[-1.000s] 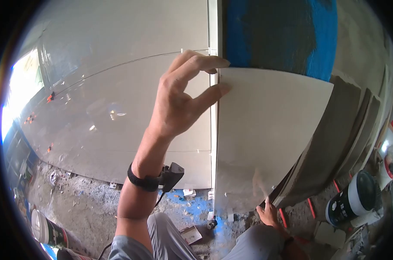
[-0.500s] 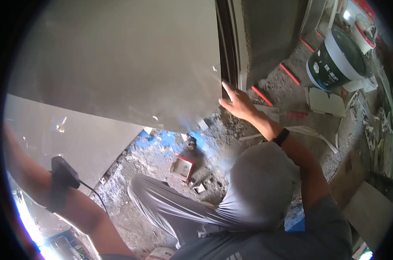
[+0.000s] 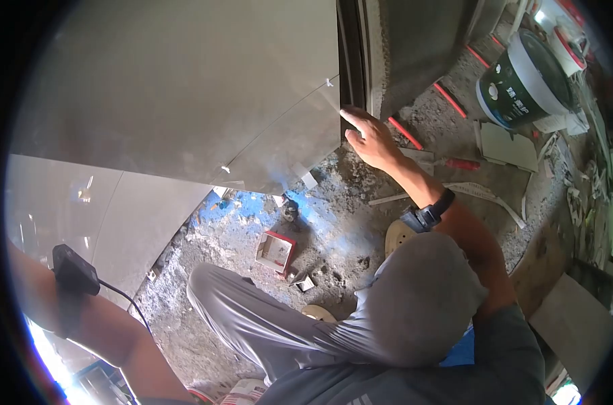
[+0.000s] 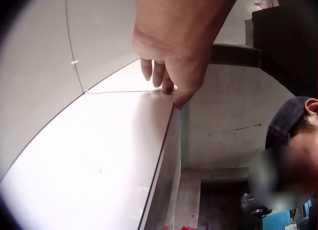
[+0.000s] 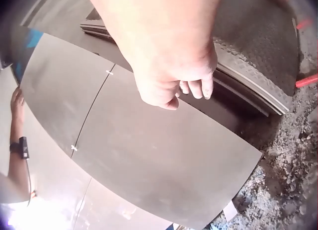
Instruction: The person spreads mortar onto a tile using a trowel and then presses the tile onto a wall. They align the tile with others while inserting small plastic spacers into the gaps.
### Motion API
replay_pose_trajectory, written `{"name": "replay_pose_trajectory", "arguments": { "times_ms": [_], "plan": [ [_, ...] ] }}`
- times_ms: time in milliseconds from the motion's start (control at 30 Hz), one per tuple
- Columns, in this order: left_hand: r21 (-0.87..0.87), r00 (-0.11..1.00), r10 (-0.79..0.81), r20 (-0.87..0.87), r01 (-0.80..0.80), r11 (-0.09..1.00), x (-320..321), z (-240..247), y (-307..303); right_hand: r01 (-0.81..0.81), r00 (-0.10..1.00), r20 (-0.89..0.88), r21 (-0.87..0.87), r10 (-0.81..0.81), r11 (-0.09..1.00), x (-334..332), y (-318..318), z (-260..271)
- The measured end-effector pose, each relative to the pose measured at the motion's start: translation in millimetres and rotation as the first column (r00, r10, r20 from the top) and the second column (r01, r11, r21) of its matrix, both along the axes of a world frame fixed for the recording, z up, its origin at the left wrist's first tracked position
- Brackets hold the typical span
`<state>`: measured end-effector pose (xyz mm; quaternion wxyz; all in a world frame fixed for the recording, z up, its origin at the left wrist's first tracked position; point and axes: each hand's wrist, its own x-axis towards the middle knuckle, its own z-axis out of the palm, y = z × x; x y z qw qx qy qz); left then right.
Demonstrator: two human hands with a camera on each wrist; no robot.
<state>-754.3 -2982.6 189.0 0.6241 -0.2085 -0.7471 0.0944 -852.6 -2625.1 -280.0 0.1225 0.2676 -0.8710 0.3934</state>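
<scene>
A large grey tile (image 3: 205,88) stands upright, with a joint line and small white spacers (image 5: 109,72) across its surface in the right wrist view. My right hand (image 3: 374,138) grips its right edge low down, thumb over the front and fingers behind the edge. In the head view only my left forearm (image 3: 90,304) shows. The left wrist view has my left hand (image 4: 176,56) reaching to the tile's corner, fingertips and thumb close together there. A small white piece shows at the fingertips; I cannot tell whether they pinch it.
A paint bucket (image 3: 522,88) stands at the right near red strips (image 3: 448,99) on the rubble floor. Below the tile lies a small open box (image 3: 275,251). More sheets (image 5: 248,51) lean behind the tile. Another panel (image 3: 104,196) borders it on the left.
The head view has swung down and right from the upper corner, so my left hand has left that view. My right hand stays at the tile's edge. The joint line shows more sharply.
</scene>
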Motion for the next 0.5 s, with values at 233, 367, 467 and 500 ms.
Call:
{"name": "replay_pose_trajectory", "arguments": {
  "times_ms": [233,367,467,500],
  "plan": [
    [0.001,0.999,0.038,-0.002,-0.038,0.999,-1,-4,6,-0.024,0.999,0.024,0.032,0.023,0.999,2,2,4],
    [-0.127,1.0,0.002,-0.025,-0.005,0.992,6,3,-17,0.04,0.994,0.103,-0.046,-0.036,0.998,24,27,1],
    [-0.097,0.994,-0.024,0.108,0.034,0.995,31,0,-45,0.154,0.894,0.436,-0.084,-0.102,0.985,61,64,-27],
    [-0.073,0.993,-0.03,0.112,0.038,0.997,37,-10,-49,0.142,0.89,0.447,-0.091,-0.087,0.986,63,62,-42]
  ]
}}
